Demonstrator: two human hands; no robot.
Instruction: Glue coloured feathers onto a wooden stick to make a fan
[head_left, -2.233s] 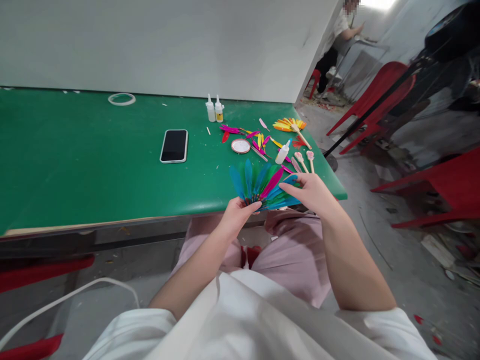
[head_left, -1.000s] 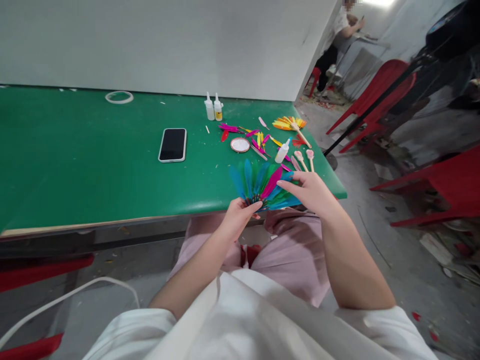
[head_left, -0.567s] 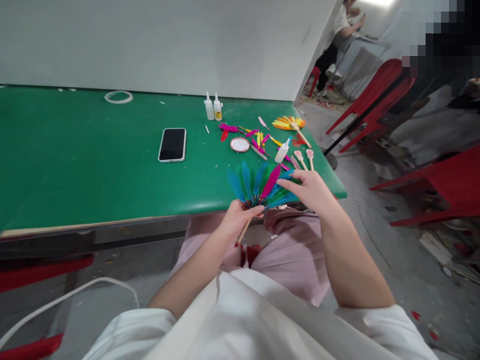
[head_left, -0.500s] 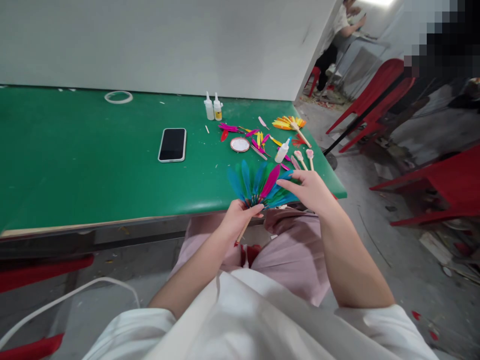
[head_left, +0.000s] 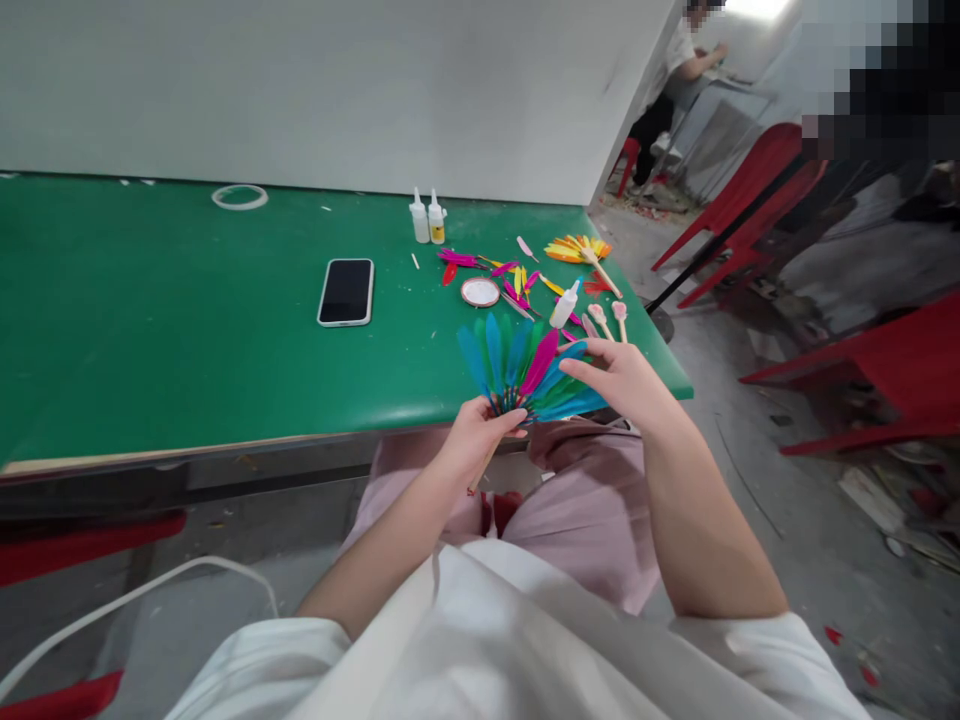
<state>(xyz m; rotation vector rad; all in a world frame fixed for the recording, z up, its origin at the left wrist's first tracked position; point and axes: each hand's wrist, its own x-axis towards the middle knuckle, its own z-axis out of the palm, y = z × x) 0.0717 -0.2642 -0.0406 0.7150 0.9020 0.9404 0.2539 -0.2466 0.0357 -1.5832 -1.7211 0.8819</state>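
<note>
Feather fan (head_left: 517,362): held over the table's front edge, toward its right end; blue and green feathers, one magenta in the middle.
Weight: very light, I judge; a draught could stir it.
Stiffness: feather tips soft and bendy, quills probably firmer; I expect creasing if squeezed.
Where I'd hold: the gathered quill base or the stick (head_left: 480,472), not the feather blades.
Left hand (head_left: 480,430): pinching the quill base, thumb on top.
Right hand (head_left: 611,378): thumb and finger at an outer blue feather's tip; I can't tell if they press together.
Feather shape: long narrow ovals, smooth, spread from one point.
Stick: pale, thin, wood-like; lower end shows below the left hand.
Bottle (head_left: 564,306): translucent plastic, tapered nozzle, tilted, just beyond the fan.
Dish (head_left: 480,292): round, shallow, white inside, reddish rim.
Loose feathers (head_left: 457,258): magenta, yellow, red, scattered flat.
Yellow fan (head_left: 576,250): orange-yellow feathers, pale handle.
Phone (head_left: 346,292): flat, glossy black, pale case.
Table (head_left: 187,330): smooth green cover, slight sheen.
</note>
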